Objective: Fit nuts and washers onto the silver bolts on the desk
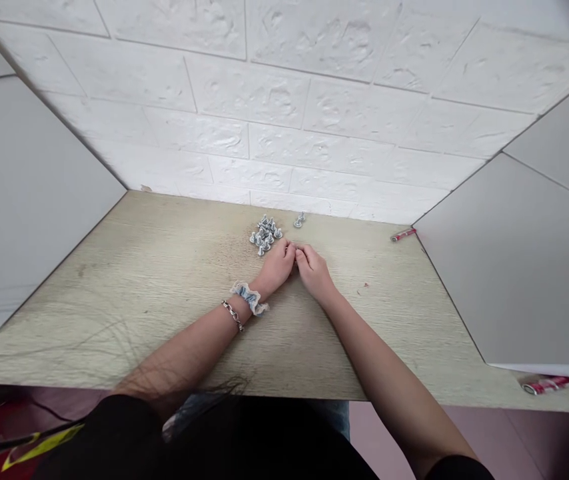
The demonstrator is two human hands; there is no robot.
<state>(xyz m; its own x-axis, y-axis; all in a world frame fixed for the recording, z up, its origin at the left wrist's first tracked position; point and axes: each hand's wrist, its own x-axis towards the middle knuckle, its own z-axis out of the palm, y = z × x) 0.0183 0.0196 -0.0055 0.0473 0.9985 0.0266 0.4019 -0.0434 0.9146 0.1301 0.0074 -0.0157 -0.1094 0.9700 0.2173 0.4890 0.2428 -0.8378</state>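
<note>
My left hand (278,261) and my right hand (313,268) meet over the tabletop, fingertips almost touching. Both have their fingers curled in a pinch, and whatever sits between them is too small and covered to make out. Just beyond my left hand lies a pile of silver bolts (265,233) with washers, several of them jumbled together. A smaller group of bolts (299,220) rests apart from the pile, past my fingertips and closer to the wall.
The pale wooden table (174,247) ends at a white brick-pattern wall (284,93). Grey panels (29,180) stand along both sides. One red battery (403,235) lies by the right panel; another red battery (548,385) is at the front right edge.
</note>
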